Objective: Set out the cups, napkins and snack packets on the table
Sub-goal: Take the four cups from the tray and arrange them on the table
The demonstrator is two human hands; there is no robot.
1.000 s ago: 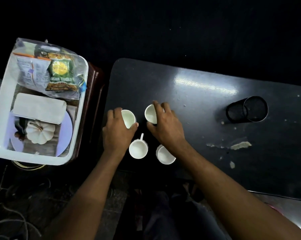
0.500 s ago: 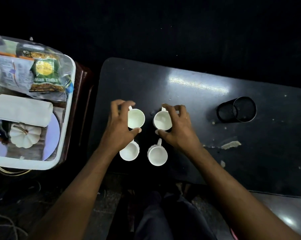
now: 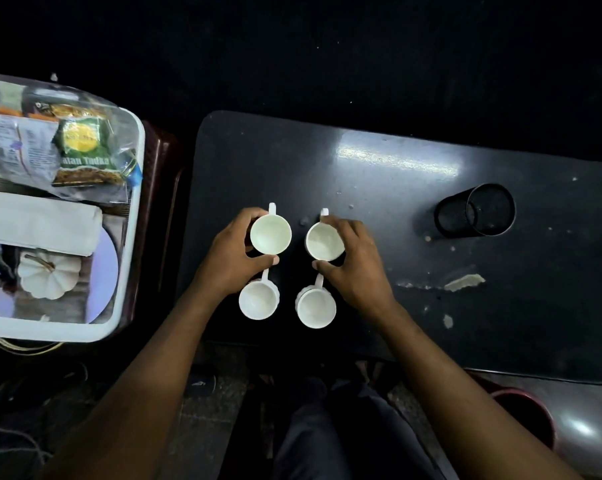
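Several white cups stand upright in a square on the dark table. My left hand wraps around the far-left cup, handle pointing away. My right hand grips the far-right cup from its right side. The near-left cup and near-right cup stand free below the hands. In a white tray to the left lie a folded stack of white napkins and a clear bag of snack packets, a green packet uppermost.
A black mesh pen holder lies on its side at the table's right. Peeled patches and specks mark the tabletop. The tray also holds a white pumpkin ornament on a pale plate. Cables lie on the floor at lower left.
Both hands have turned the two far cups from tilted to upright and spaced them, forming a square with the near cups. The view has shifted left to right slightly.
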